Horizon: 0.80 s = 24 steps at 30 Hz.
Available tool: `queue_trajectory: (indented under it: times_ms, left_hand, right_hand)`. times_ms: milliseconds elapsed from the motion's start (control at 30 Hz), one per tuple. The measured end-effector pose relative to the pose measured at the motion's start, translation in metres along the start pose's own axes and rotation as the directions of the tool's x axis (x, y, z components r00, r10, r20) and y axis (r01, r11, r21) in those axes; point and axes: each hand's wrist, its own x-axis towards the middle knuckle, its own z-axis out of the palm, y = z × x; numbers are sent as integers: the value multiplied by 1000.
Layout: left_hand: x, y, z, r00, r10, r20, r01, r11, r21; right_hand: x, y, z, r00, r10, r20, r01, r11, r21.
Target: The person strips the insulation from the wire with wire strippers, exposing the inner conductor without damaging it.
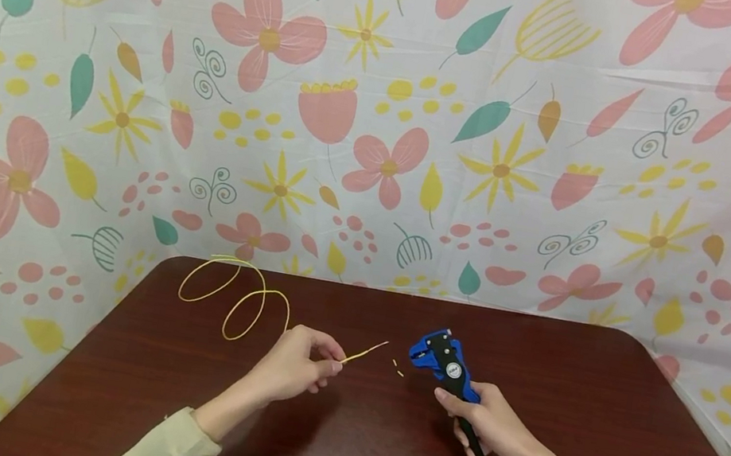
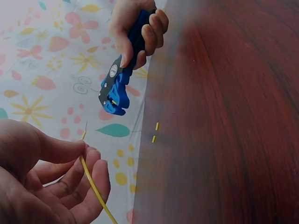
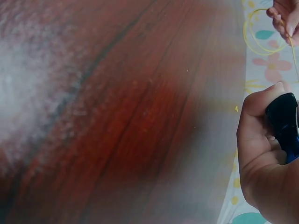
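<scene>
My left hand (image 1: 299,366) pinches a yellow wire (image 2: 96,189) between thumb and fingers near its end. Beyond the fingertips a short yellow length shows, then a thin bare tip pointing toward the right hand. The rest of the wire loops loosely behind the left hand. In my right hand (image 1: 499,424) is a blue and black wire stripper (image 1: 452,363), gripped round its handles with its head angled up and left. A gap separates the wire tip from the tool. Two small yellow insulation pieces (image 2: 155,132) lie on the table between the hands.
The dark reddish-brown wooden table (image 1: 371,455) spreads beneath both hands. Behind its far edge hangs a white curtain (image 1: 386,102) printed with flowers and leaves.
</scene>
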Motion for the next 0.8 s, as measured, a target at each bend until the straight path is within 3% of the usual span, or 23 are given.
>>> queue_trajectory:
  times_ms: [633,800]
  left_hand:
    - [5,-3,6,999,48,-3,-47,992,121]
    - [5,-2,6,997,70,-15,-67,984,165]
  right_hand:
    - [0,-4,-1,1000,23,-6,-23,999,-25]
    - [-1,-7,-2,999,25,26,-24,998,-50]
